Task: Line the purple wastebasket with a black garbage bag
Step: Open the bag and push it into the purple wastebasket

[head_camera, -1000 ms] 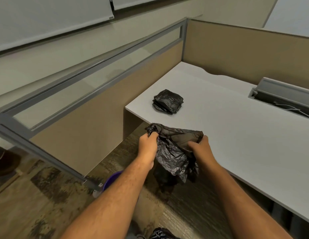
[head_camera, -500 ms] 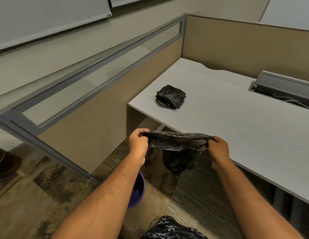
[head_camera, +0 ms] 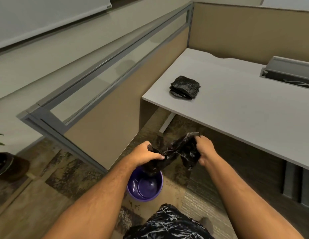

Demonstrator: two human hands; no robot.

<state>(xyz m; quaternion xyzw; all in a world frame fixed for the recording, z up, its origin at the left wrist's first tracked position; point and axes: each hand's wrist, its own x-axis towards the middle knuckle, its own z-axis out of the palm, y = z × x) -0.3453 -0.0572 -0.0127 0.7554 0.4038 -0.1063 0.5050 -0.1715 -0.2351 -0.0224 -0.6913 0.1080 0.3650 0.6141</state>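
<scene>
A crumpled black garbage bag (head_camera: 177,152) hangs between my two hands above the floor. My left hand (head_camera: 145,153) grips its left end and my right hand (head_camera: 204,150) grips its raised right end. The bag's lower part droops onto the far rim of the purple wastebasket (head_camera: 145,186), which stands open on the carpet just below my left hand. Part of the basket is hidden by my left forearm.
A stack of folded black bags (head_camera: 184,87) lies on the white desk (head_camera: 236,107) to the right. A beige cubicle partition (head_camera: 107,114) stands to the left of the basket. A dark plant pot (head_camera: 8,166) sits far left. My patterned shorts (head_camera: 167,223) show at the bottom.
My hands have come down and closer together over the wastebasket, the bag sagging between them. The view has tilted down, so the whole basket opening now shows.
</scene>
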